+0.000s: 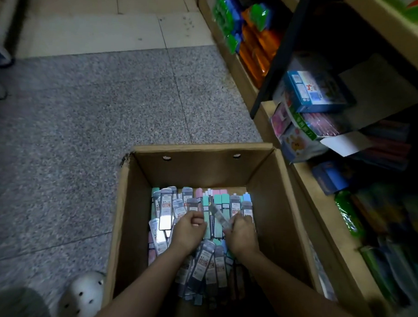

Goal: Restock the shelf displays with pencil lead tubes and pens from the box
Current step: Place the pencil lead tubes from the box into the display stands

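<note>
An open cardboard box (203,168) stands on the floor, filled with several pencil lead tubes (166,212) in clear, pastel green, pink and blue cases. Both my hands are down inside it. My left hand (189,231) has its fingers curled over the tubes in the middle of the pile; whether it holds one is hidden. My right hand (241,233) grips a clear lead tube (219,216), which is blurred and tilted up to the left above the pile. No pens can be made out.
A wooden shelf unit (320,209) stands right beside the box, with boxed goods (311,90) and packets on its low shelves. A black upright post (275,65) divides it. Grey speckled floor (86,118) lies to the left. A white perforated shoe (84,294) is at bottom left.
</note>
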A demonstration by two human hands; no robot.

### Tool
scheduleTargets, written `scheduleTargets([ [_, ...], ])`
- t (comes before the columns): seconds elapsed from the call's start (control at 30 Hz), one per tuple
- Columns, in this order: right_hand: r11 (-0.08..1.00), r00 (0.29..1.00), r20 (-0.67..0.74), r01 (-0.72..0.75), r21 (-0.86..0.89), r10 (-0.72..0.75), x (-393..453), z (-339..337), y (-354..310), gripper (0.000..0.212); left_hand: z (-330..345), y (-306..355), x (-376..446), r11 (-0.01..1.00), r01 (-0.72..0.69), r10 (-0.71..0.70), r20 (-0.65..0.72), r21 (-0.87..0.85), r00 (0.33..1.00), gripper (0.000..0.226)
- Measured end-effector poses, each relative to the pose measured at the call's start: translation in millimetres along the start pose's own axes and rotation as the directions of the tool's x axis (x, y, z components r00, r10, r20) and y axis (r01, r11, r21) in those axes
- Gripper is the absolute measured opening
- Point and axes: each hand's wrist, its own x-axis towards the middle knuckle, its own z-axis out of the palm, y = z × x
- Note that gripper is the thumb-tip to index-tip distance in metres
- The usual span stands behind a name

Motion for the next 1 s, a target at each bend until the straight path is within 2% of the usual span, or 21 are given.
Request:
scheduleTargets([
  [0.1, 0.968, 1.0, 0.016, -0.019, 0.25, 0.016, -10, 1, -3, 0.014, -4, -5, -5, 0.99, 0.053, -0.054, 0.0, -0.132, 0.999, 0.019],
  [0.2, 0.808, 0.988, 0.154, -0.112, 0.578, 0.026, -22, 3, -12, 0.018, -6, -1, -13, 0.966, 0.055, -0.04, 0.065, -0.253, 0.997, 0.015],
  [0.27, 0.734, 0.969, 0.244, -0.139, 0.665, -0.038, -28, 3, -18, 0.014, -5, 4, -16, 0.955, 0.016, 0.003, 0.065, -0.295, 0.998, 0.021],
  [0.3, 0.73, 0.958, 0.276, -0.135, 0.67, -0.076, -30, 2, -21, 0.011, -4, 7, -17, 0.948, 0.005, 0.013, 0.053, -0.318, 0.999, 0.025],
  [0.4, 0.873, 0.938, 0.299, 0.01, 0.487, -0.178, -23, -9, -24, 0.012, -5, 10, -11, 0.925, 0.015, -0.02, -0.01, -0.381, 1.0, 0.022],
  [0.47, 0.955, 0.952, 0.195, 0.191, 0.228, -0.237, -13, -22, -24, 0.017, -6, 8, -6, 0.908, 0.033, -0.051, -0.033, -0.418, 0.998, 0.02],
  [0.53, 0.946, 0.942, 0.08, 0.325, 0.002, -0.325, 2, -33, -24, 0.03, -6, 5, -3, 0.889, 0.036, -0.058, -0.034, -0.456, 0.998, 0.021],
  [0.57, 0.931, 0.933, 0.078, 0.356, -0.082, -0.35, 10, -35, -24, 0.041, -5, 5, -3, 0.893, 0.035, -0.059, -0.039, -0.449, 0.998, 0.02],
  [0.67, 0.903, 0.93, 0.17, 0.36, -0.233, -0.327, 31, -34, -25, 0.078, 0, 3, -3, 0.904, 0.04, -0.056, -0.026, -0.426, 0.998, 0.018],
  [0.77, 0.877, 0.943, 0.21, 0.319, -0.36, -0.256, 44, -25, -24, 0.099, 2, 4, 0, 0.901, 0.042, -0.039, 0.016, -0.431, 0.999, 0.016],
  [0.9, 0.838, 0.955, 0.21, 0.286, -0.465, -0.209, 55, -16, -24, 0.103, 1, 5, 5, 0.895, 0.066, -0.045, 0.058, -0.442, 0.997, 0.015],
  [1.0, 0.829, 0.953, 0.178, 0.302, -0.47, -0.246, 55, -15, -29, 0.098, 3, 1, 6, 0.899, 0.086, -0.075, 0.042, -0.43, 0.996, 0.02],
])
